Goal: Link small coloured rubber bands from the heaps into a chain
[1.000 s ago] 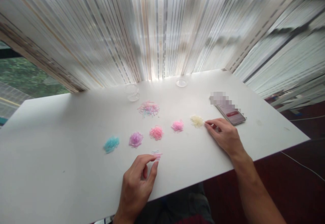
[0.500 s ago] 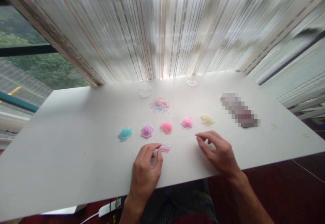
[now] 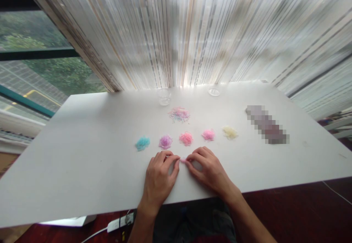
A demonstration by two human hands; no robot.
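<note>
Between the fingertips of my two hands is a small bunch of pink strands (image 3: 183, 160), low in the middle of the white table. My left hand (image 3: 162, 173) pinches its left end, and my right hand (image 3: 207, 167) pinches its right end. Just beyond my hands runs a row of small piles: teal (image 3: 142, 143), purple (image 3: 165, 142), coral pink (image 3: 186, 138), light pink (image 3: 208, 135) and pale yellow (image 3: 230, 133). A mixed-colour pile (image 3: 179, 114) lies farther back, behind the coral one.
A clear round container (image 3: 164, 97) and a clear lid (image 3: 214, 92) stand near the table's back edge. A pixelated, blurred object (image 3: 267, 124) lies at the right. Behind the table hangs a striped curtain (image 3: 181, 33). A power strip (image 3: 120, 224) is below the front edge.
My right hand has moved left from below the yellow pile to the pink strands, beside my left hand. Both hands now pinch the bunch. The camera view has shifted slightly.
</note>
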